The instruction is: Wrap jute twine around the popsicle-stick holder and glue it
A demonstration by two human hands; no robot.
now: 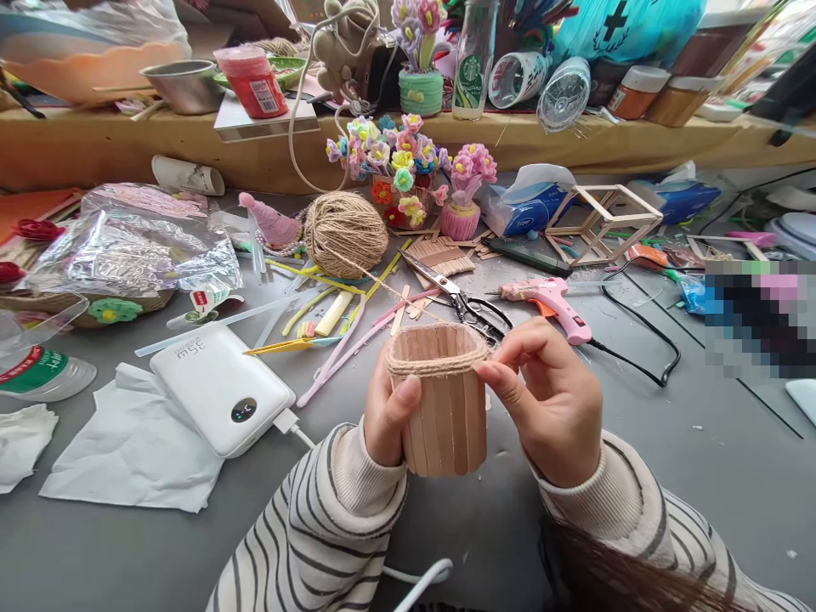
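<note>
Scissors (460, 302) lie beside a glue gun (549, 299).

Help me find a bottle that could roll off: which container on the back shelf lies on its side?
The clear ribbed plastic bottle, tipped over with its base facing the camera, right of the upright Starbucks glass bottle.

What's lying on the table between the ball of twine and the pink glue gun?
In the head view, a pair of scissors lies between the ball of twine and the pink glue gun, beside some loose wooden sticks.

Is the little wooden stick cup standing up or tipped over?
Upright: the stick cup is held between left hand and right hand, its twine-wrapped opening facing up.
</note>
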